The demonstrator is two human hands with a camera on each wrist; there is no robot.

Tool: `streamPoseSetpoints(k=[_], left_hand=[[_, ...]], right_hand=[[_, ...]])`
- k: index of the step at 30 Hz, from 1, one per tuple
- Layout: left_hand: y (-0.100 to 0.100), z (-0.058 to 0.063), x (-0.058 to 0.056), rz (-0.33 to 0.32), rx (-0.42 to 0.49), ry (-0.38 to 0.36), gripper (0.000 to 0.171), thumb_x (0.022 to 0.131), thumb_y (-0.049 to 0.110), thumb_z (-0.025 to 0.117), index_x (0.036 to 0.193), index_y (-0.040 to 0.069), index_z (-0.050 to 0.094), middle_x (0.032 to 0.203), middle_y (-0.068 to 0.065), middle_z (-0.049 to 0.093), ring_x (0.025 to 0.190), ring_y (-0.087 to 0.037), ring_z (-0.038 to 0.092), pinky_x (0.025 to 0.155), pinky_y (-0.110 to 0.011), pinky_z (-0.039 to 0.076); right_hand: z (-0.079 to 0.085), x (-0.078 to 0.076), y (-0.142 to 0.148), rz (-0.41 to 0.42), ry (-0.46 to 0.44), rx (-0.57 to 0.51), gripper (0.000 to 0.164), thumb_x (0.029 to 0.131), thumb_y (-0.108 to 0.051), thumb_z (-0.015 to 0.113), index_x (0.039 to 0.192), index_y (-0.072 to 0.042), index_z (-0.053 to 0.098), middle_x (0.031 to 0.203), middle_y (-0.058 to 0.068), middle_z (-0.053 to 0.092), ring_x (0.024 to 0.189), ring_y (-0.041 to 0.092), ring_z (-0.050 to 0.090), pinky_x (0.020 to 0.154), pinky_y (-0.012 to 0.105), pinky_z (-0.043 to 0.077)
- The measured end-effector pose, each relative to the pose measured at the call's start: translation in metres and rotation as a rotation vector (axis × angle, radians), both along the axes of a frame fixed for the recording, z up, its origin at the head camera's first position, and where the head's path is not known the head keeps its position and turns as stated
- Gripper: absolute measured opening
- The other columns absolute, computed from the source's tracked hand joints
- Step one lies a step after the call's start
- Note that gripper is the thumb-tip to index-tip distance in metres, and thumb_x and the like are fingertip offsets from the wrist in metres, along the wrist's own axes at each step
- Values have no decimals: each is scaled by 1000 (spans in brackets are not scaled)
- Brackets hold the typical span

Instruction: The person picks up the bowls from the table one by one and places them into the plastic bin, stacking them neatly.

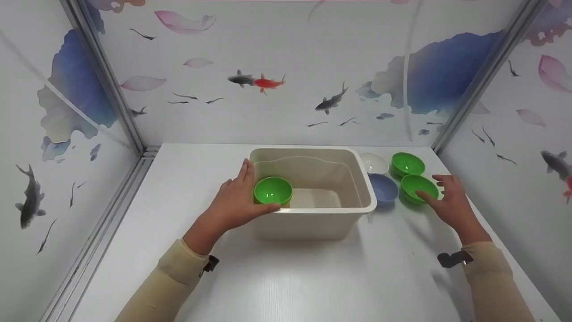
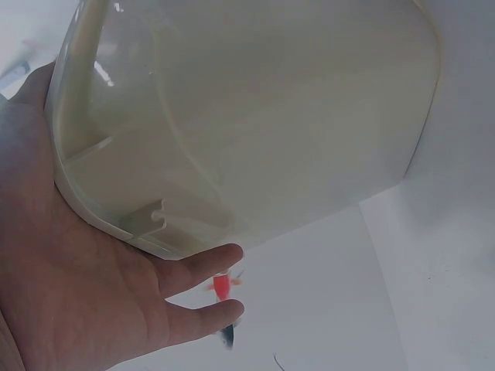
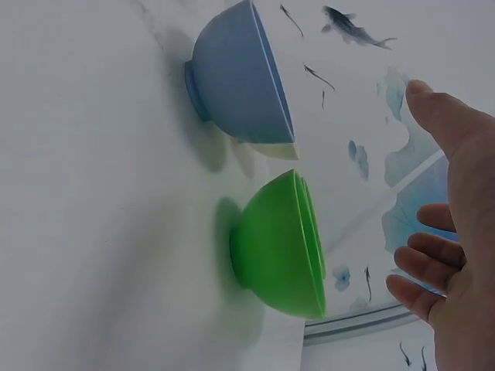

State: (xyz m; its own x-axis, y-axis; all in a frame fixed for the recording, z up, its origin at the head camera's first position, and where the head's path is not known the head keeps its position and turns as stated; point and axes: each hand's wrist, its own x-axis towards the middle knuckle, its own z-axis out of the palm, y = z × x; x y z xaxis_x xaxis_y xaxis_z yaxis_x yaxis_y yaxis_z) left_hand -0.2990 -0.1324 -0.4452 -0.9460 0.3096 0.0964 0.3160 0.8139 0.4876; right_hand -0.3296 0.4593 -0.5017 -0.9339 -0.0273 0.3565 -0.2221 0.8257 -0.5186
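Observation:
In the head view my left hand (image 1: 234,199) rests on the left side of a white plastic tub (image 1: 313,226), its thumb lying along the front rim. The left wrist view shows straight fingers (image 2: 205,267) against the tub's outer side. Inside the tub, at its left end, sits a green bowl (image 1: 272,191). To the right, my right hand (image 1: 451,203) hovers with spread fingers by the nearer green bowl (image 1: 418,190). In the right wrist view, a gap separates this hand (image 3: 464,224) from the green bowl (image 3: 274,243), and nothing is held.
A blue bowl (image 1: 384,188) and a white bowl (image 1: 374,163) stand close to the tub's right side. Behind the nearer green bowl is another green bowl (image 1: 407,164). Printed panels (image 1: 286,120) wall in the white table (image 1: 290,281) at the back and sides.

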Motion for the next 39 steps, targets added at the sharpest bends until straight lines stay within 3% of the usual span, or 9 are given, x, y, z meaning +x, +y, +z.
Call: streamPoseSetpoints(k=[5, 10, 14, 24, 39], left_hand=[[0, 0, 1, -4, -3, -3, 143, 85, 86, 70, 176, -1, 1, 185, -20, 3, 163, -41, 33, 129, -62, 28], [-1, 0, 1, -5, -1, -3, 144, 85, 88, 69, 176, -1, 1, 185, -19, 3, 163, -40, 33, 129, -62, 28], [0, -1, 0, -2, 3, -1, 145, 84, 88, 70, 176, -1, 2, 185, -19, 4, 161, -41, 36, 129, -61, 28], [-1, 0, 0, -1, 5, -5, 147, 82, 91, 68, 176, -1, 2, 185, -19, 4, 163, -39, 34, 130, -61, 27], [-1, 0, 0, -7, 14, -4, 145, 84, 87, 71, 176, -1, 2, 185, -19, 4, 162, -41, 35, 129, -62, 27]], right_hand=[[-5, -7, 4, -9, -59, 17, 90, 101, -42, 83, 156, 15, 42, 151, 39, 40, 139, 59, 43, 110, 74, 40], [-11, -15, 9, -5, -190, 38, 117, 97, -53, 84, 170, 11, 19, 164, 44, 23, 151, 65, 28, 119, 81, 27], [-17, -19, 14, 2, -250, 26, 128, 96, -54, 84, 173, 8, 4, 169, 46, 13, 155, 68, 19, 121, 82, 21], [-30, -29, 27, 5, -338, -39, 136, 95, -57, 84, 174, 1, -10, 174, 44, -2, 158, 68, 10, 121, 83, 16], [-37, -36, 35, -19, -404, -103, 138, 95, -59, 83, 174, 1, -13, 175, 43, -5, 161, 65, 6, 124, 80, 13]])
